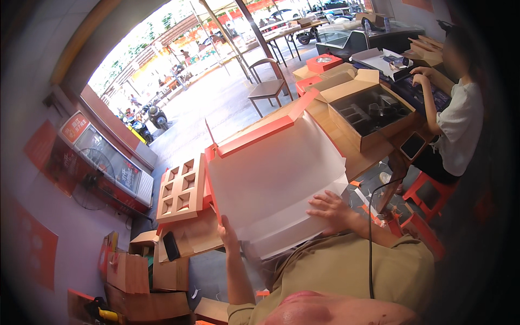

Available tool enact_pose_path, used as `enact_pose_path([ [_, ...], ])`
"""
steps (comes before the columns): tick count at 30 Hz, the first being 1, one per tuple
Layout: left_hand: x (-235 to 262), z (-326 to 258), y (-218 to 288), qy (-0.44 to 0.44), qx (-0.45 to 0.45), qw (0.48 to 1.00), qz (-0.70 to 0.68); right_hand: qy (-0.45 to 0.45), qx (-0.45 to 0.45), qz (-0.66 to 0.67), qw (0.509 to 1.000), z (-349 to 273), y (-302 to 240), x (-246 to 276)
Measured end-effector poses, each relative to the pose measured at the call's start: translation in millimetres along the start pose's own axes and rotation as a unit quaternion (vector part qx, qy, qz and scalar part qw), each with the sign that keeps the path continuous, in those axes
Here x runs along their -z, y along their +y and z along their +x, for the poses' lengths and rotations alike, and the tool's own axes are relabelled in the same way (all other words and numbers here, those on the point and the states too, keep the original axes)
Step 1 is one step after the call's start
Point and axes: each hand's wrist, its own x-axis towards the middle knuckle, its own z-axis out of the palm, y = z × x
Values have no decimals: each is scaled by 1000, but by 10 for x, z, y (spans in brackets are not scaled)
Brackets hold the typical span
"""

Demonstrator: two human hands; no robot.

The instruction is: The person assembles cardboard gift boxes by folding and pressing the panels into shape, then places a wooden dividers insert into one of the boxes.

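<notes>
In front of me lies a large flat cardboard box [271, 179], unfolded, white inside with orange-red flaps raised along its far edge. My left hand [228, 234] grips its near left edge, with the thumb up by the rim and the other fingers partly hidden. Spread fingers of my right hand [329, 211] rest on the white near flap toward the right. To the left, a brown tray insert [179, 189] with several square compartments sits by an orange-red piece. A black phone [171, 246] lies at the table's near left end.
A co-worker in a white top sits at the right on a red stool [428, 189]. An open carton [374, 111] with dark contents stands on the wooden table [374, 157] beside another phone [413, 145]. Cartons [130, 272] crowd the lower left. A chair [268, 88] stands beyond.
</notes>
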Motion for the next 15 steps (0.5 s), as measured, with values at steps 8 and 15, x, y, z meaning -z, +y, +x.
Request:
enact_pose_path([
  [8, 193, 169, -520, 48, 29, 987, -148, -3, 5, -6, 1000, 41, -20, 37],
  [15, 207, 204, -454, 69, 9, 982, -175, -2, 7, -5, 1000, 77, -38, 83],
])
